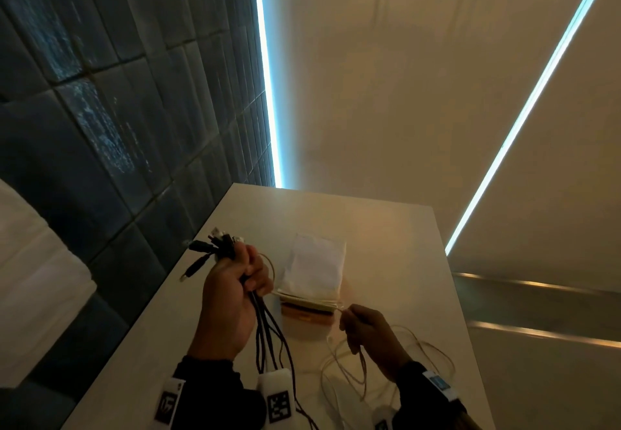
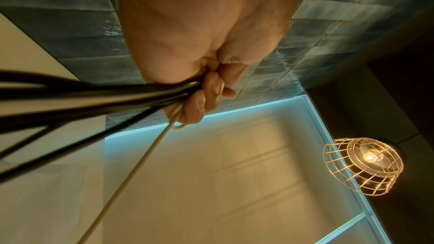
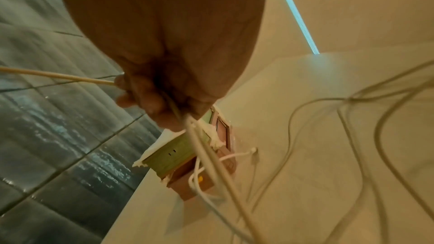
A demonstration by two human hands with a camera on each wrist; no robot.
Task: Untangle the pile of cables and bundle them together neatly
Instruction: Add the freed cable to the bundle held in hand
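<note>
My left hand [image 1: 235,281] is fisted round a bunch of black cables [image 1: 268,332] held above the table; their plugs [image 1: 215,248] stick out past the knuckles and the strands hang toward me. In the left wrist view the curled fingers [image 2: 206,92] clamp the black cables [image 2: 94,96] plus one white cable [image 2: 140,157]. That white cable [image 1: 265,261] loops out to my right hand [image 1: 363,329], which pinches it. More white cable [image 1: 386,362] lies in loose loops on the table under that hand, seen also in the right wrist view [image 3: 352,136], where the right fingers [image 3: 150,99] grip the strand.
The white table [image 1: 386,228] runs along a dark tiled wall [image 1: 100,127] on the left. A small model house with a white roof [image 1: 316,271] stands mid-table just beyond my hands, also seen in the right wrist view [image 3: 187,155]. A caged lamp [image 2: 364,164] hangs overhead.
</note>
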